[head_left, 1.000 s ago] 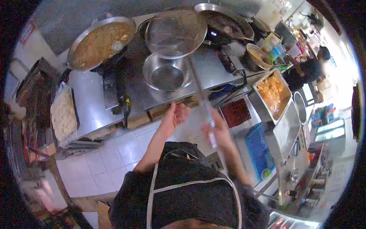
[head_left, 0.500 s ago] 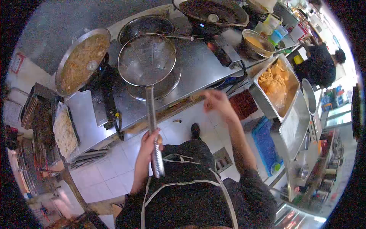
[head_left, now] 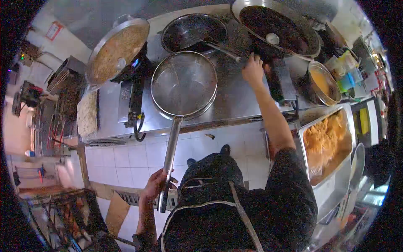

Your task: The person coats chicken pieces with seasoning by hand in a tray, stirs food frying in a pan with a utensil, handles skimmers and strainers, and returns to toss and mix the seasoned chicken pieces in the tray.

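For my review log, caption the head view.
Left hand holds a strainer over a steel pot; right hand extends near a wok.

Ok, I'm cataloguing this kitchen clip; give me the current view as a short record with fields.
Left hand: holds the strainer by its handle
Strainer position: over a steel bowl, contact unclear
Right hand: stretched out near the dark wok; touch unclear
Left-side wok: brownish contents
Right-side tray: orange food
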A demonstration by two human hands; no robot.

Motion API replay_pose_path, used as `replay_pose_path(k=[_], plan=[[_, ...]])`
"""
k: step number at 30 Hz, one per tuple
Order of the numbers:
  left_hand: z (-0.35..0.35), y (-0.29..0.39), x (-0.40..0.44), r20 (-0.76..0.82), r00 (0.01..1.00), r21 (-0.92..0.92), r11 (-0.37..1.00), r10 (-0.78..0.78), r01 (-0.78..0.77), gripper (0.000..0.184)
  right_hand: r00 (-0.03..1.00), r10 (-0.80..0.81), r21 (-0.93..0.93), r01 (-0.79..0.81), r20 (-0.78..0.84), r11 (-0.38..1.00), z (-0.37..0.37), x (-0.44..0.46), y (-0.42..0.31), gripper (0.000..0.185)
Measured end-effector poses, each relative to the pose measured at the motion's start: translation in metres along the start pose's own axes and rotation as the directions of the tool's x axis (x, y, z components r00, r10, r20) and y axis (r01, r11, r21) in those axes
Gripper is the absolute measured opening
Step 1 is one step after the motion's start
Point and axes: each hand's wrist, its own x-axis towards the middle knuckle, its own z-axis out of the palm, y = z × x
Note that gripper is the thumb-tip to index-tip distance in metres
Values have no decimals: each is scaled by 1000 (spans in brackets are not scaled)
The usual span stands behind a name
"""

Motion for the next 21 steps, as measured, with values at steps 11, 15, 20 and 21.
replay_pose_path(k=[11, 15, 20, 21], plan=[[-2, -13, 6, 73, 988, -229, 966, 140, -120, 40, 855, -212, 101, 187, 473, 977, 51, 41, 8, 33], [-4, -18, 4, 144, 976, -258, 958, 166, -125, 47, 455, -843, 32, 875, 286, 483, 45, 62, 21, 38], [-19, -22, 8, 215, 966, -291, 954, 145, -79, 49, 675, -138, 538, -428, 725, 726, -53, 45, -40, 30], [-23, -23, 10, 175, 982, -260, 965, 65, -18, 51, 732, -114, 529, -365, 671, 766, -65, 44, -51, 29]])
